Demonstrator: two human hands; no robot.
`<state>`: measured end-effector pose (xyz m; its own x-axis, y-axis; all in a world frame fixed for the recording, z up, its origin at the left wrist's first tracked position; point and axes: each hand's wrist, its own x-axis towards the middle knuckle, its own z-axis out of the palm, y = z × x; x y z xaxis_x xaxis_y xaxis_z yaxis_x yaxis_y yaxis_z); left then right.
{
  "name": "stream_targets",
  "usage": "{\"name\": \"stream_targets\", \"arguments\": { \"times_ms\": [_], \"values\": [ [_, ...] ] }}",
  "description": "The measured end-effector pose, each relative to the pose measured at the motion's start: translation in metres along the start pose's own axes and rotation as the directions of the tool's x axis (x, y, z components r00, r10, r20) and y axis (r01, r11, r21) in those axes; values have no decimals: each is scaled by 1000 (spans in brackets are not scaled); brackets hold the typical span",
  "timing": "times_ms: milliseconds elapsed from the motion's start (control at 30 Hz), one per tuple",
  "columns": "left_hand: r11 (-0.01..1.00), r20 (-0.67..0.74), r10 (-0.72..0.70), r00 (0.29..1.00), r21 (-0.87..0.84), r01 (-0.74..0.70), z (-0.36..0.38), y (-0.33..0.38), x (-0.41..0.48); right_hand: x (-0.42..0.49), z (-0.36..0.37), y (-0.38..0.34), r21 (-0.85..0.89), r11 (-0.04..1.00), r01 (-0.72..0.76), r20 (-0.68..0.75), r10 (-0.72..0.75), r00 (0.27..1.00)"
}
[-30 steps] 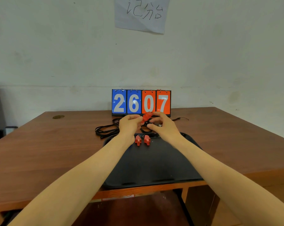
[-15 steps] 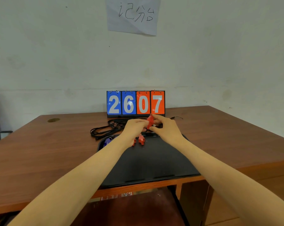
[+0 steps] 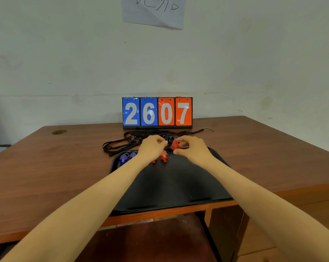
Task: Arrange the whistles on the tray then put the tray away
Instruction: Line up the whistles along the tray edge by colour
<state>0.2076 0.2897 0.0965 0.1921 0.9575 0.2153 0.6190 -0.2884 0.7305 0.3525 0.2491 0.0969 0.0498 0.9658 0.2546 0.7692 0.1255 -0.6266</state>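
A black tray [image 3: 171,186] lies on the wooden table in front of me. Near its far edge sit two purple whistles [image 3: 124,158] at the left and a red whistle [image 3: 164,156] in the middle, with a second red one partly hidden under my left wrist. My right hand [image 3: 194,150] pinches another red whistle [image 3: 174,145] just above the tray's far edge. Right beside it, my left hand [image 3: 152,146] has its fingers curled and pinches the black lanyard end attached to that whistle. A blue whistle [image 3: 167,137] shows behind my hands among the cords.
A tangle of black lanyards [image 3: 122,144] lies on the table [image 3: 46,167] behind the tray. A flip scoreboard [image 3: 157,112] reading 2607 stands against the wall. The tray's near edge overhangs the table front; a dark chair seat [image 3: 150,241] is below.
My hands have lowered the red whistle from in front of the scoreboard toward the tray's far edge. The camera view has tilted, and the purple whistles have come into sight.
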Motion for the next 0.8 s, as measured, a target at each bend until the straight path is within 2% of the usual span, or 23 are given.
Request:
{"name": "stream_targets", "arguments": {
  "times_ms": [133,300,500,800],
  "values": [
    [926,63,77,995,366,-95,-3,-24,5,4,5,7,-91,995,-34,144,47,988],
    [782,119,184,976,584,-219,1,-32,0,13,16,8,-200,979,-33,171,68,983],
    [698,188,229,955,653,-296,3,-31,-3,19,20,11,-213,977,-30,167,66,984],
    [651,149,248,957,706,-279,2,-30,-3,24,25,12,-218,976,-17,161,54,985]
  ]
}}
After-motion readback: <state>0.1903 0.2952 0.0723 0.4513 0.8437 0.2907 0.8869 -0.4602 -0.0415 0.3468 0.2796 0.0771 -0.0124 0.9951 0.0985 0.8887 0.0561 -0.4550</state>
